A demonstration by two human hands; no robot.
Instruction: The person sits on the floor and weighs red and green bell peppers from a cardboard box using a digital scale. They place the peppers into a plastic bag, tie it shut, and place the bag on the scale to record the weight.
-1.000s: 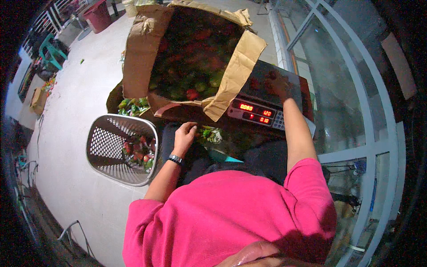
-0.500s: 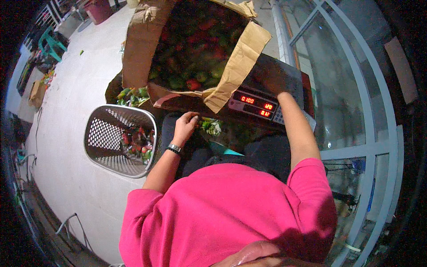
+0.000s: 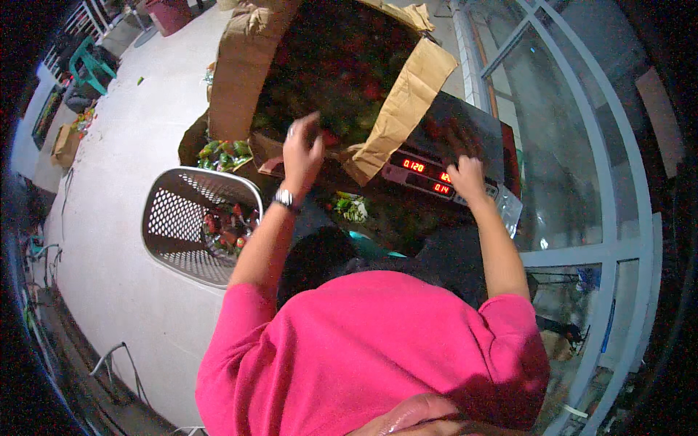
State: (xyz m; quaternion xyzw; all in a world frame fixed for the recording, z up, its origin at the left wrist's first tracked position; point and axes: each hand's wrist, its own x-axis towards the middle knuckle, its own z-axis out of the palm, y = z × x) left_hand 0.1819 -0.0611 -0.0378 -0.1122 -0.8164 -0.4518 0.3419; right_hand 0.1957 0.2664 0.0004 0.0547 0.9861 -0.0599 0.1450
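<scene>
My left hand (image 3: 302,154), with a watch on its wrist, reaches over the near edge of a big open cardboard box (image 3: 233,87). Its fingers are apart and nothing shows in them. Red and green produce (image 3: 334,73), too dark to name surely, fills the box. My right hand (image 3: 469,178) is over the digital scale (image 3: 483,134), to the right of the box. The thumb stands apart near the lit display; the other fingers stretch dimly into shadow over the weighing plate, and no held thing shows. Between the box and my lap lies green and pale produce (image 3: 352,208).
A grey plastic basket (image 3: 167,218) holding red pieces stands at my left. Behind it lie bagged green and red vegetables (image 3: 224,155). A glass-paned metal frame (image 3: 611,160) runs along the right. A green chair (image 3: 91,65) and a red bucket (image 3: 169,14) stand far left.
My left hand has moved up from the box's near side to over its edge. My right hand has drawn back toward me from the weighing plate. The scale's lit readings differ.
</scene>
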